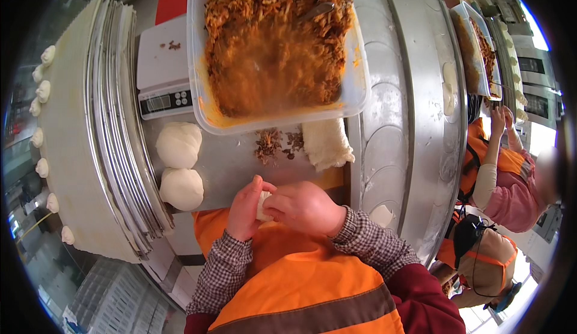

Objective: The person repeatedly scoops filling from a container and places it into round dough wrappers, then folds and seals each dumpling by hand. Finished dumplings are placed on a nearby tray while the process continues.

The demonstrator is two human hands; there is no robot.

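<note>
Close to my orange apron, my left hand [247, 208] cups a small pleated dough bun [263, 205]. The fingers of my right hand [303, 208] pinch the bun's upper edge from the other side. Beyond my hands stands a clear plastic tub [288, 120] of reddish-brown chopped filling [275, 63], with a metal utensil handle [319, 10] sticking out of it. Bits of filling [269, 145] lie on the steel worktop [225, 154] beside a folded white cloth [327, 142]. To the left, two stacks of round dough wrappers [179, 144] [181, 189] lie close together.
A digital kitchen scale [163, 70] stands left of the tub, near a red object [172, 0]. Further left is a pile of trays [72, 144] with small buns [43, 91] along the top one's far edge. A metal conveyor [383, 108] runs at right; two people [509, 199] work beyond it.
</note>
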